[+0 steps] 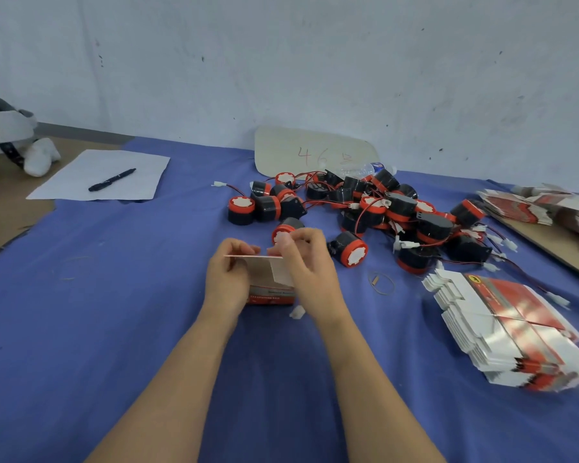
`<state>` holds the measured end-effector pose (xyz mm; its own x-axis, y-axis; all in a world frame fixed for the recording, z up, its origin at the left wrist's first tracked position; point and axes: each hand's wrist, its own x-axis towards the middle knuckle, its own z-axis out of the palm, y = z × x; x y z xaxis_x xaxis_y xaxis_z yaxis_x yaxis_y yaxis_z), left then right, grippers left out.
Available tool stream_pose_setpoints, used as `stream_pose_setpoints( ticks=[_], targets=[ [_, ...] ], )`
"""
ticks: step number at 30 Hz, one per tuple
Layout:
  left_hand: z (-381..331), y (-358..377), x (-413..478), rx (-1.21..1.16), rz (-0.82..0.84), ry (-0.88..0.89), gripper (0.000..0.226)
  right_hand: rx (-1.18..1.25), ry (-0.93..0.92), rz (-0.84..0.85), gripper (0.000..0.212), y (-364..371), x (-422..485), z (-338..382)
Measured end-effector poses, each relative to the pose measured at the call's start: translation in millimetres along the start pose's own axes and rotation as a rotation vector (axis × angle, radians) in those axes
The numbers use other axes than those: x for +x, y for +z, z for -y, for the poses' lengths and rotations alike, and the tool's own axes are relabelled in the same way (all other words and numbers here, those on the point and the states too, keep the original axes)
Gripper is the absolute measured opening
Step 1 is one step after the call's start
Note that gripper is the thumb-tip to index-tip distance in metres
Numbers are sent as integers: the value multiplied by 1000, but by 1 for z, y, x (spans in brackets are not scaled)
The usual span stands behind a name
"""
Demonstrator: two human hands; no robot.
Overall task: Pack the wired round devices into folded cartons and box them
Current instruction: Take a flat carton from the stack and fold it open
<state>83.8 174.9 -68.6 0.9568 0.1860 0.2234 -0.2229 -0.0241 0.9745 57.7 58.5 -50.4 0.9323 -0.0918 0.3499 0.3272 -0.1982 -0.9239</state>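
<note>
A small red and white carton (270, 294) stands on the blue cloth (114, 312) at the centre, its top flap raised. My left hand (227, 279) grips its left side, fingers curled over the flap edge. My right hand (306, 265) pinches the flap from the right. A white connector (297, 312) lies beside the carton's lower right corner. Behind the hands lies a pile of black and red round devices (375, 212) with red and black wires. One device (348, 248) lies just right of my right hand. A stack of flat cartons (508, 332) sits at the right.
A white sheet with a black pen (111, 179) lies at the back left. A beige card marked in red (311, 153) leans on the wall. A rubber band (381, 283) lies right of the hands. More flat cartons (528, 205) rest at the far right edge.
</note>
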Motion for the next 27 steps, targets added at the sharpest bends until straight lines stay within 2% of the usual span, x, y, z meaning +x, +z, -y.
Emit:
stream_pose_setpoints(
  ticks=[3, 5, 9, 10, 13, 17, 21, 25, 27],
  targets=[
    [-2, -4, -1, -99, 107, -49, 29, -235, 72, 237, 25, -6, 1, 1],
    [-4, -11, 2, -125, 199, -96, 35, -290, 129, 313, 33, -11, 2, -2],
    [-10, -17, 5, -363, 241, -244, 32, -272, 152, 242, 50, -18, 3, -7],
    [-10, -17, 4, -332, 247, -230, 29, -271, 144, 212, 50, -17, 3, -7],
    [-9, -14, -2, -31, 311, -22, 16, -267, 104, 135, 46, -16, 1, -9],
    [-11, -8, -7, 22, 284, 122, 21, -297, 132, 20, 33, -16, 2, -5],
    [-12, -6, -7, 33, 231, 135, 14, -365, 123, 18, 26, -17, 5, -3],
    [-15, -7, -6, -29, 244, 82, 5, -366, 111, 36, 32, -20, 8, -1],
    [-19, -9, -7, -63, 276, 74, 7, -339, 120, 44, 39, -23, 9, -1]
  ],
)
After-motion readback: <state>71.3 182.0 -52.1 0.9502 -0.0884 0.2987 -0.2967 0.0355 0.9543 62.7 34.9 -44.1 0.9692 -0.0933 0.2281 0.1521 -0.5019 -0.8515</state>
